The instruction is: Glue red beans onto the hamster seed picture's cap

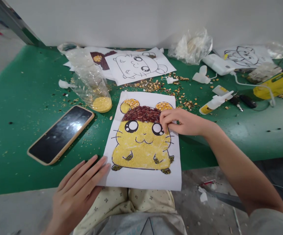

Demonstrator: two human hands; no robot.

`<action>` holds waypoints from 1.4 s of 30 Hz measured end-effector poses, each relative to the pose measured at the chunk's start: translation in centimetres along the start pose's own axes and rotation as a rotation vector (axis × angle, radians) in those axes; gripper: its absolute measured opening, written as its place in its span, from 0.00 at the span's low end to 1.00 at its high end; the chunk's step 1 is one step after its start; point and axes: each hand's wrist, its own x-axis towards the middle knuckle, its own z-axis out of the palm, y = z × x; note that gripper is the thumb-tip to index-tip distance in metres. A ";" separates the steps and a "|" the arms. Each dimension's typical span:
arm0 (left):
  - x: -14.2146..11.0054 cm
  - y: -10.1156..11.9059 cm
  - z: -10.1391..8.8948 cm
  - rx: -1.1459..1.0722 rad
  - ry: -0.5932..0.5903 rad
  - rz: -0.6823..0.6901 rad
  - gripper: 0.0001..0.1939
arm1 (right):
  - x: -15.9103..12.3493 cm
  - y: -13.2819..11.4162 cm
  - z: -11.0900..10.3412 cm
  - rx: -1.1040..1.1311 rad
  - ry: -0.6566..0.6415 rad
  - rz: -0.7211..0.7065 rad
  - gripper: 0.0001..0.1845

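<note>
A white sheet (141, 178) with a hamster picture lies at the near edge of the green table (21, 91). The hamster's body is filled with yellow grain, its head top with brown beans, its ears with corn. My left hand (79, 191) lies flat with fingers stretched out on the sheet's lower left corner. My right hand (180, 122) rests on the picture's right side beside the hamster's right eye, its fingertips pinched together; what they hold, if anything, is too small to see.
A dark phone (60, 134) lies left of the sheet. A clear bag of yellow grain (92, 86) stands behind it. Loose seeds (156, 85), outline drawings (138, 65), a glue bottle (213, 103), keys (244, 100) and plastic bags (192, 45) crowd the table's back and right.
</note>
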 end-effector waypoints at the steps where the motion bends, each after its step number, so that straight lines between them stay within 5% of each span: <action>1: 0.0 0.0 0.0 -0.002 -0.001 0.000 0.28 | 0.0 0.0 0.0 0.001 0.006 -0.007 0.17; 8: 0.0 0.1 -0.1 -0.001 0.008 0.006 0.27 | 0.1 0.1 0.0 -0.032 0.061 -0.023 0.15; 13: -0.1 -0.1 0.1 0.005 0.010 0.006 0.26 | 0.3 0.0 0.1 -0.072 0.167 0.042 0.05; 26: 0.4 -0.4 -0.4 0.099 0.013 0.083 0.22 | 0.8 2.7 -0.5 -0.361 0.505 0.348 0.17; 34: 0.9 0.6 -1.1 0.114 0.018 0.088 0.24 | 3.8 1.4 -0.8 -0.472 0.401 0.487 0.25; 42: 1.5 2.2 0.5 0.018 0.147 -0.078 0.15 | 7.2 -0.5 -2.3 -0.464 0.318 0.594 0.17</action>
